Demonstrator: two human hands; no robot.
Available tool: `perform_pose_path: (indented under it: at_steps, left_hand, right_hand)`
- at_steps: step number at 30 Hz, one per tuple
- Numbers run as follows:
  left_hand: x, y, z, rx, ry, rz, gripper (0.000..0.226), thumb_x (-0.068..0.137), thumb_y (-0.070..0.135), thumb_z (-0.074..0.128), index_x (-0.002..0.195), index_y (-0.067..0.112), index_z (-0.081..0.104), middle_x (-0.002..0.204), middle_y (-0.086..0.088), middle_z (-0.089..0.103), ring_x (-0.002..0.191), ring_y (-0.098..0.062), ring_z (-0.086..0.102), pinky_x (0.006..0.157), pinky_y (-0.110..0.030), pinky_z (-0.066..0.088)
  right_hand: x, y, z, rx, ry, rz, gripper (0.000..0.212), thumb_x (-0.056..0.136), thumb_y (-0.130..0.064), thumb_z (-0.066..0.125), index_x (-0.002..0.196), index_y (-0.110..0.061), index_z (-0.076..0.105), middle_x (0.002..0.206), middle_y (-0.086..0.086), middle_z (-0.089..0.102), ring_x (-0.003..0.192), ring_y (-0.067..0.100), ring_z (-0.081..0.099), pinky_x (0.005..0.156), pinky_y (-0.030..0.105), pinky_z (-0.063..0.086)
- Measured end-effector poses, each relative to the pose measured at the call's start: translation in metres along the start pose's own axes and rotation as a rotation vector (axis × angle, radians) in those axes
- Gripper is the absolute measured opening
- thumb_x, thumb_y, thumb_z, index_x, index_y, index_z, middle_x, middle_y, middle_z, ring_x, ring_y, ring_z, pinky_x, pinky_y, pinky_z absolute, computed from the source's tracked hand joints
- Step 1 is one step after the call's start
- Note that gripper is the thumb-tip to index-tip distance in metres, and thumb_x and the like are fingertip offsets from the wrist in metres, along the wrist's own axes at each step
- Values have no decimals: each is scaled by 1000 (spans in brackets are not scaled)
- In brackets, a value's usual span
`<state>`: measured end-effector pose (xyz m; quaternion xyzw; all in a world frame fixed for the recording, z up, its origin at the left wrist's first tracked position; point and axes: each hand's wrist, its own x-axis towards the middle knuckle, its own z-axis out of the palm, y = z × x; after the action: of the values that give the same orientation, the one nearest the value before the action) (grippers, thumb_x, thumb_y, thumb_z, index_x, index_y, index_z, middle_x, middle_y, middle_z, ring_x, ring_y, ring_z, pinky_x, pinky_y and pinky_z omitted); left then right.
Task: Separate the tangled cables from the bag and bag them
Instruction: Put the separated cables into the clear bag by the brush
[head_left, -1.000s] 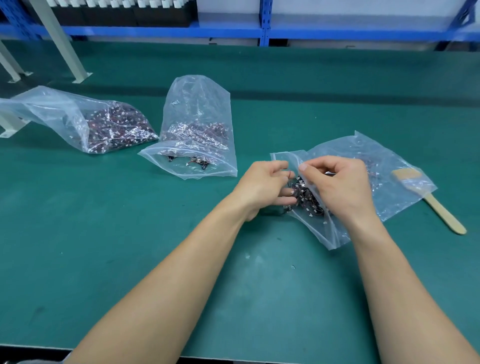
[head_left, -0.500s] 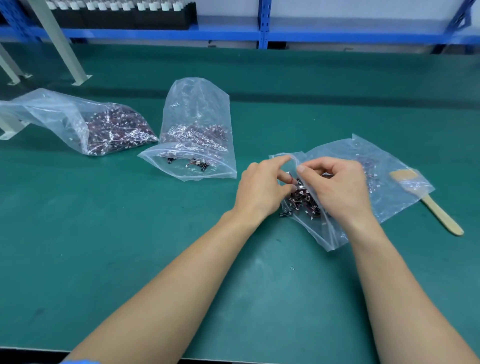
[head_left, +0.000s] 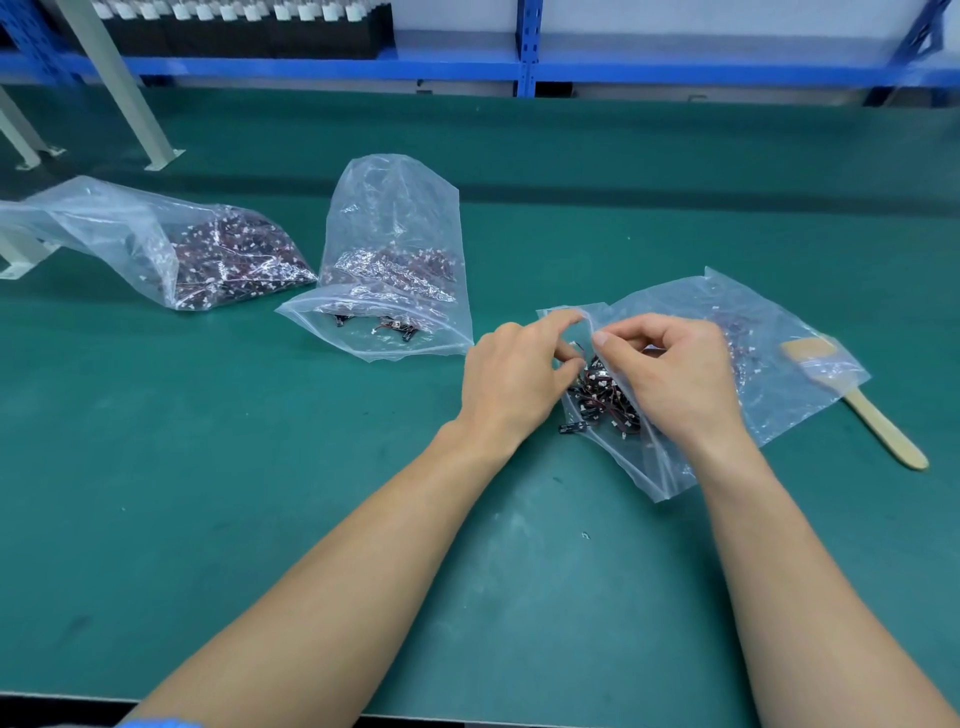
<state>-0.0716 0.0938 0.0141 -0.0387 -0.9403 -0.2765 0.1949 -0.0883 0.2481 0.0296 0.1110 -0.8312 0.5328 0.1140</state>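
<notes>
Two hands meet at the right bag (head_left: 789, 332) mouth: left hand (head_left: 514, 384) pinches its edge, right hand (head_left: 675, 379) pinches the tangled cables (head_left: 602, 400). Hard pulling may tear the film or scatter connectors.

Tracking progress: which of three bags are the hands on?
The rightmost bag, overlapping the wooden brush: left hand and right hand pinch its mouth. The middle bag and leftmost bag lie untouched.

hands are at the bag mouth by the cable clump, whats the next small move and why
Probably pull the mouth of the clear plastic bag wider: the left hand and right hand seem to pinch its film there, and the tangled black-and-red cable clump sits just inside, partly under the right hand.
</notes>
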Motion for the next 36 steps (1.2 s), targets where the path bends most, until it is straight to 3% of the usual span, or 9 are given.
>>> perform_pose_path:
  at_steps: [6,10,14,17,21,26,32,36]
  left_hand:
    - [-1,-4,-5,-90,-5,34,24,85,33,73,103,26,60,80,18,71,66,-11,49,68,-36,49]
    - [-9,-17,-17,-30,-183,302,6,89,32,66,90,27,65,82,19,63,87,-11,48,80,-34,45]
    - [-19,-23,-13,185,-286,495,20,96,40,55,97,26,71,94,11,65,103,-17,47,85,-29,31]
    - [-24,-18,-7,246,-254,523,26,99,41,47,98,25,67,96,8,62,106,-17,48,93,-31,33]
    - [-26,-4,2,322,-216,501,32,99,42,39,97,24,65,100,7,61,108,-19,49,91,-37,34]
    - [-23,-1,9,317,-250,483,32,102,40,38,109,26,66,108,9,60,110,-18,49,92,-37,31]
    - [-22,7,11,269,-326,484,27,102,37,37,108,21,59,115,4,57,108,-20,43,90,-40,30]
    - [-21,-5,0,235,-306,462,33,101,42,39,122,25,59,124,10,55,118,-16,40,96,-40,28]
  right_hand:
    - [0,0,0,-12,-1,14,16,85,-23,76,71,-30,75,64,-10,70,57,3,57,61,17,48]
    - [0,0,0,7,8,24,12,84,-23,76,73,-27,77,64,-9,70,57,2,57,59,15,48]
    - [0,0,1,13,19,34,12,83,-22,76,72,-26,77,66,-8,71,57,1,57,58,13,47]
    - [0,-1,1,37,17,56,14,83,-21,77,70,-26,76,66,-2,71,56,3,55,57,14,46]
    - [1,-3,0,160,28,128,13,82,-17,77,69,-20,76,67,6,70,55,3,51,54,13,44]
    - [1,-2,1,193,25,171,11,81,-14,76,72,-21,76,55,-7,64,47,2,48,49,13,42]
    - [0,0,4,182,-3,172,12,81,-15,74,71,-21,76,52,-7,61,47,3,48,49,14,42]
    - [0,1,4,185,-16,167,10,82,-14,73,72,-16,75,54,-1,59,48,7,46,48,17,42]
